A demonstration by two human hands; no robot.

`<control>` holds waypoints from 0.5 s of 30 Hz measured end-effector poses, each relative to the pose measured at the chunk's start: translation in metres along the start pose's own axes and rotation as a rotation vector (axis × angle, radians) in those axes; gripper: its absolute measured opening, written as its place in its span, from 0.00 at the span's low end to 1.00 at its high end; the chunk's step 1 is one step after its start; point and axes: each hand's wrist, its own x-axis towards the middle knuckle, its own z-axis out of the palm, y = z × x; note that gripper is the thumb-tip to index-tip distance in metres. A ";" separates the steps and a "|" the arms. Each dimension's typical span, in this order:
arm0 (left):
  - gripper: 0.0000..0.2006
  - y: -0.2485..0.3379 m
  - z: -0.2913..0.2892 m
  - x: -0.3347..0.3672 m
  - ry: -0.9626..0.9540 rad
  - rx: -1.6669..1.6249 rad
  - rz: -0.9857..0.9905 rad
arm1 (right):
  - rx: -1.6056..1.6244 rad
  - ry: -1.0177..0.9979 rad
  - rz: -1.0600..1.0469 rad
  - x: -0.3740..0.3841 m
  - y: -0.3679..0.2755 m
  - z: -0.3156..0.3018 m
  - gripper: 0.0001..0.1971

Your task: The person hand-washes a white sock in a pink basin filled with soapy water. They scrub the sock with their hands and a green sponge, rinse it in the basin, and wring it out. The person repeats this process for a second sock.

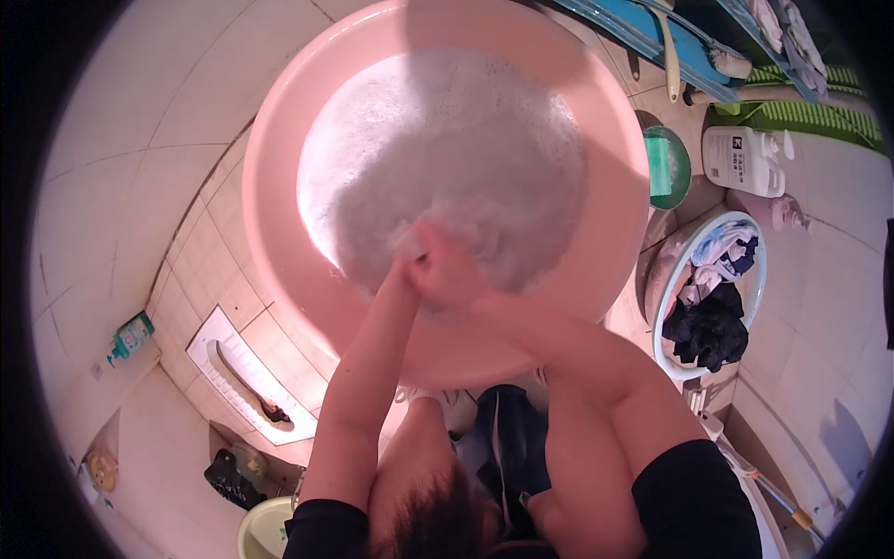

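Leaning over a large pink plastic tub (270, 191), a person in black short sleeves (697, 498) brings both bare hands together at the near side of the cloudy, sudsy water (456, 116). The left hand (421, 244) and the right hand (458, 270) meet just above the surface, their outlines blurred and overlapping. Both appear curled inward, yet whether they grasp something or are merely clenched against each other cannot be told; a pale patch beside the left hand may be foam or fabric. The tub stands directly in front of the person, between the forearms and the far tiles, and a broad shadow falls across the water, leaving a bright crescent along its left edge.

To the right, a pale-rimmed laundry basin (760, 303) holds a heap of black cloth (712, 326) beneath blue-and-white fabric (722, 244). Near it sit a green bowl (684, 186), a white pump jug (742, 163) and a pinkish pump bottle (780, 211). A cream-handled brush (671, 65) hangs beside a blue shelf (619, 33) at upper right. On the left, a white squat toilet (219, 337) is set into the tiled floor (219, 256), with a teal pump bottle (135, 333) near the wall and a pale green basin (250, 533) at the lower edge.
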 end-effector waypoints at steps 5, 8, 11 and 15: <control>0.21 -0.005 0.086 -0.023 0.194 0.226 0.086 | -0.126 -0.036 -0.536 -0.019 -0.044 -0.016 0.09; 0.21 -0.004 0.142 -0.029 0.726 0.547 0.044 | -0.223 0.211 -0.341 0.022 -0.009 -0.027 0.08; 0.23 -0.002 0.089 -0.019 0.095 0.091 -0.016 | 0.208 0.178 0.088 0.054 0.006 -0.041 0.13; 0.23 0.003 0.104 -0.012 0.353 -0.044 0.152 | 0.393 0.364 0.428 0.074 0.074 -0.066 0.16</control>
